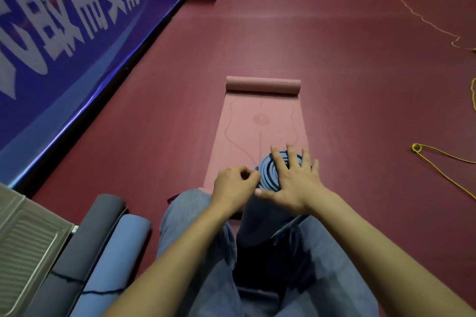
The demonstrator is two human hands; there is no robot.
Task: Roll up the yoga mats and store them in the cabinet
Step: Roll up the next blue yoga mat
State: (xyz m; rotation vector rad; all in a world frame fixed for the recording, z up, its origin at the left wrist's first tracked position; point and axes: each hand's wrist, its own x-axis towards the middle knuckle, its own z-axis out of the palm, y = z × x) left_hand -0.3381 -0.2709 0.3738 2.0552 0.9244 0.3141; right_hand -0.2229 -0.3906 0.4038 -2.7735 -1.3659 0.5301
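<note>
Both forearms reach forward; left hand (235,186) fingers curled, pinching; right hand (293,180) flat, fingers splayed, pressing down.

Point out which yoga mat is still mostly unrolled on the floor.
The pink mat ahead, curled only at its far end. The dark blue mat under both hands is rolled, as are the grey mat and light blue mat.

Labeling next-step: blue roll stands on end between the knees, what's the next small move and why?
Probably tuck the loose outer edge in: the right hand lies flat on the blue roll spiral end, the left hand pinches its outer layer, so the roll is not yet closed.
</note>
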